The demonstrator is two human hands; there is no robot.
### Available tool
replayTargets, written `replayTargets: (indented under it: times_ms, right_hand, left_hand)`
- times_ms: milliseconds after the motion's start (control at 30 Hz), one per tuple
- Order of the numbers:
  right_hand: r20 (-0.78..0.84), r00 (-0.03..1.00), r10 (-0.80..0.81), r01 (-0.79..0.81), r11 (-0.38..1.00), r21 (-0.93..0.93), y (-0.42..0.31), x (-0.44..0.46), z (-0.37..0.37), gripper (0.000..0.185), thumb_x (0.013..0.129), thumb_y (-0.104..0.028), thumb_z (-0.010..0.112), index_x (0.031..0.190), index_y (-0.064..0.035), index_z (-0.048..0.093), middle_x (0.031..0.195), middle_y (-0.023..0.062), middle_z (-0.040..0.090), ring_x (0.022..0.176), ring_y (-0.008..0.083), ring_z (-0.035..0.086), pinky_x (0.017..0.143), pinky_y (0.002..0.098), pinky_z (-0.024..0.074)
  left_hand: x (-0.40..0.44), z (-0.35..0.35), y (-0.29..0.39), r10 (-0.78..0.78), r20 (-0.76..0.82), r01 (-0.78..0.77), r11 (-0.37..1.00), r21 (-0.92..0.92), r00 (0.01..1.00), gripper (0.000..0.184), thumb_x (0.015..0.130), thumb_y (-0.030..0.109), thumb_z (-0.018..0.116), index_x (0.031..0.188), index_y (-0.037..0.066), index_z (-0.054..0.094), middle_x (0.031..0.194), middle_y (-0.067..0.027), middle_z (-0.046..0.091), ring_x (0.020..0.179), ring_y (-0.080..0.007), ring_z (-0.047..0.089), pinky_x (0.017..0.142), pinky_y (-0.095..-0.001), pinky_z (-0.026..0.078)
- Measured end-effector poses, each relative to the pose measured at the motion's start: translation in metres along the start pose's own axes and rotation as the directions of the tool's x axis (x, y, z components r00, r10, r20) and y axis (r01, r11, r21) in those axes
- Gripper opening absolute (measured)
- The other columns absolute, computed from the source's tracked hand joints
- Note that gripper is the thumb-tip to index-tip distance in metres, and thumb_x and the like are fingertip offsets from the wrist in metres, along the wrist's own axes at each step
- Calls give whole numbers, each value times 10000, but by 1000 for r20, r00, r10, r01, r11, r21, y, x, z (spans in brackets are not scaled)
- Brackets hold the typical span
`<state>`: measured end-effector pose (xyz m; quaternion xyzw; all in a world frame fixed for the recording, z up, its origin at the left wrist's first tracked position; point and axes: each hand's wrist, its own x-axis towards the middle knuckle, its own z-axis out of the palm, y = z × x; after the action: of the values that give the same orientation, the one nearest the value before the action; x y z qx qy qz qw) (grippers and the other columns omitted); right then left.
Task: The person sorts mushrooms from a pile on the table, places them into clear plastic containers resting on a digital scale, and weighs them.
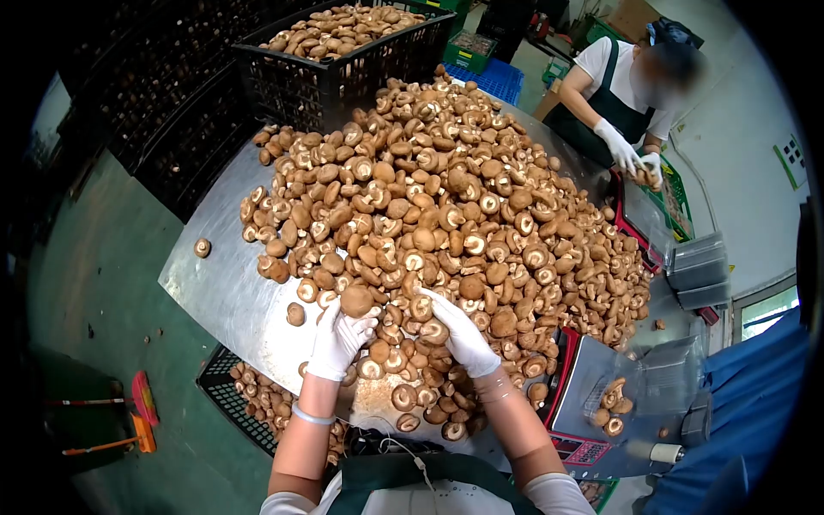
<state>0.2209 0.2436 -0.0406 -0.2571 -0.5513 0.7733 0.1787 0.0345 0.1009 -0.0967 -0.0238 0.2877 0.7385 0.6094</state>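
Partly behind a mushroom (356, 299), left hand (336, 343)

Shiny metal table (225, 279), brown mushrooms (463, 184) heaped across it

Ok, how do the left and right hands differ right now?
The left hand holds a large mushroom, cap toward the camera; the right hand is at a smaller mushroom, pale underside showing, grip unclear.
The left hand's forearm wears a thicker pale band; the right hand's has thin bands.
Shared: both are gloved in white.
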Motion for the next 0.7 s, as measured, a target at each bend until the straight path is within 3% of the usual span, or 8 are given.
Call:
replayTargets:
  times_ms: [33,100,200,267,333,400,467,700]
  right_hand:
    - [-2,1000,2,-2,1000,-1,4,-1,1,423,982,-212,418,1356,-15,435,1369,92,466,1257,197,446,1035,322,373]
    - [15,988,155,-144,870,472,5,-2,8,414,999,-216,404,1363,-20,423,1348,78,478,1219,158,479,945,284,463]
    - [55,989,137,-144,808,572,14,-1,11,421,1007,-230,386,1380,-34,400,1363,70,457,1222,151,475,902,271,496]
    - [59,993,98,-114,846,521,16,-2,15,434,1016,-247,363,1395,-36,375,1388,69,424,1228,150,468,929,275,477]
    - [8,995,104,-96,884,457,13,-3,20,466,1018,-294,346,1396,-22,357,1345,105,468,1189,190,509,977,345,465]
    - [20,999,45,-49,930,364,20,-3,23,482,1019,-320,334,1397,-21,355,1347,107,464,1206,189,490,1001,345,440]
    - [36,999,-9,0,963,269,23,-4,25,498,1020,-345,322,1398,-21,353,1349,108,460,1224,188,471,1025,345,416]
    - [18,997,69,-68,847,528,14,-7,28,501,1024,-344,302,1406,-20,321,1312,124,487,1154,222,535,982,354,457]
  left_hand:
    - [-3,1,-2,-6,7,6,999,-52,1000,518,962,425,418,1257,2,461,1058,-215,631,857,-254,654,704,-307,541]
    - [-8,9,-2,-38,35,43,990,-134,999,491,966,430,419,1222,18,490,1037,-206,638,848,-252,662,699,-320,558]
    - [-15,12,-5,-67,53,75,983,-165,996,511,974,455,393,1224,19,489,1015,-197,641,838,-248,663,687,-307,562]
    - [-20,8,-9,-84,50,90,984,-156,995,548,980,480,351,1226,8,482,984,-192,644,819,-233,664,668,-298,560]
    - [-24,4,-12,-77,95,79,997,-22,993,573,984,488,325,1222,-12,474,951,-189,648,792,-221,664,650,-291,555]
    - [-34,25,-13,-49,-66,65,959,274,997,588,987,486,319,1207,-39,466,928,-192,649,742,-210,656,645,-271,541]
    - [-34,22,-18,-36,4,32,931,364,999,579,985,483,337,1206,-37,467,978,-200,641,766,-215,657,652,-267,537]
    - [-33,23,-25,-41,-127,59,987,149,991,625,960,538,349,1249,-9,436,994,-181,631,816,-215,662,673,-284,554]
